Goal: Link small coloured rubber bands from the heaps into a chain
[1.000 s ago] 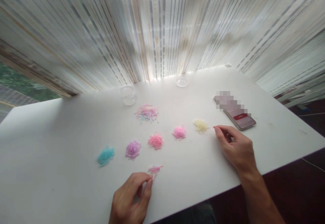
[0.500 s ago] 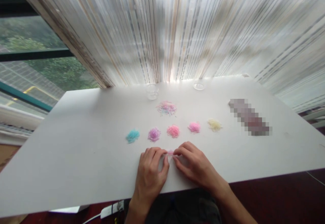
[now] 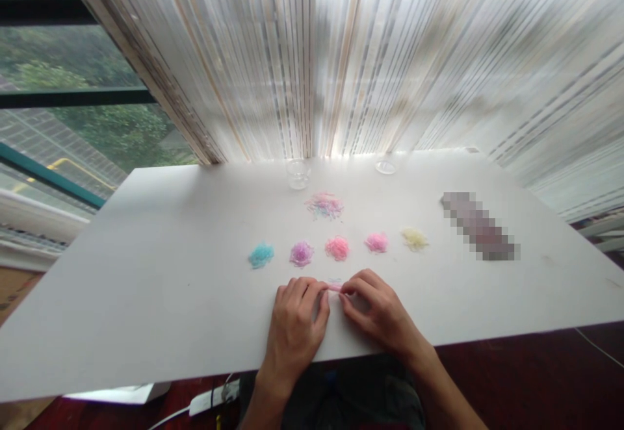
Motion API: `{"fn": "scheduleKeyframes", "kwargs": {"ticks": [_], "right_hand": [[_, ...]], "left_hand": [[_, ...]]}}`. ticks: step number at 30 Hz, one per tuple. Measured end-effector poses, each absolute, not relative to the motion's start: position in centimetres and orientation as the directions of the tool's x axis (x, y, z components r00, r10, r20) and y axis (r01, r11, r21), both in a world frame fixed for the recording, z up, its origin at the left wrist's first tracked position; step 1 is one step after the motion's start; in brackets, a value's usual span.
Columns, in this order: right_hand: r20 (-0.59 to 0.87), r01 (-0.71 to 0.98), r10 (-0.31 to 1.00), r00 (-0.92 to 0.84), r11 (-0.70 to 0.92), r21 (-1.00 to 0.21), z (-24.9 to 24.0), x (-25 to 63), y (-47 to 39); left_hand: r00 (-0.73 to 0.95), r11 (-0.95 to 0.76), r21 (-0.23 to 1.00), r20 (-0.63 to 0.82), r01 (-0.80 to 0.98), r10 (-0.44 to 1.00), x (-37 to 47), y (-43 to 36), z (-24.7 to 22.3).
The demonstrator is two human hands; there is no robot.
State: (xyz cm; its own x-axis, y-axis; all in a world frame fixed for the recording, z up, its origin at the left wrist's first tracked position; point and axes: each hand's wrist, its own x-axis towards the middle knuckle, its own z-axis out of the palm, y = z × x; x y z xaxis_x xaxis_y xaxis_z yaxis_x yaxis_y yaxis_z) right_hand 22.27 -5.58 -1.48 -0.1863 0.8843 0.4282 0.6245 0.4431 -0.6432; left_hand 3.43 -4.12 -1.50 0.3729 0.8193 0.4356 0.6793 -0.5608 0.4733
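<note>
- A pink strand [image 3: 335, 288] was pinched at its ends by the left hand [image 3: 294, 316] and the right hand [image 3: 383, 310].
- Its long axis was set crosswise, neither hand being clearly nearer.
- It was held nearer the body than the coral pile [image 3: 337, 249].

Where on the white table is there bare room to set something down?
The table looks bare left of the blue pile and right of the right hand. It's crowded from the mixed pile to the hands.
</note>
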Motion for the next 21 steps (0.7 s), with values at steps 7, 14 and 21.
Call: {"fn": "scheduleKeyframes", "kwargs": {"ticks": [7,14,21], "right_hand": [[0.436,0.622,0.887,-0.152,0.429,-0.655,-1.38,22.39,-5.5],[0.438,0.625,0.889,-0.134,0.419,-0.658,-1.44,22.38,-5.47],[0.441,0.558,0.886,-0.141,0.439,-0.704,-1.27,22.5,-5.63]], "left_hand": [[0.381,-0.578,0.49,0.447,0.653,0.809,3.38,-4.08,-1.11],[0.377,-0.584,0.474,0.464,0.659,0.802,3.35,-3.89,-1.76],[0.378,-0.584,0.494,0.459,0.644,0.804,3.2,-3.92,-1.56]]}}
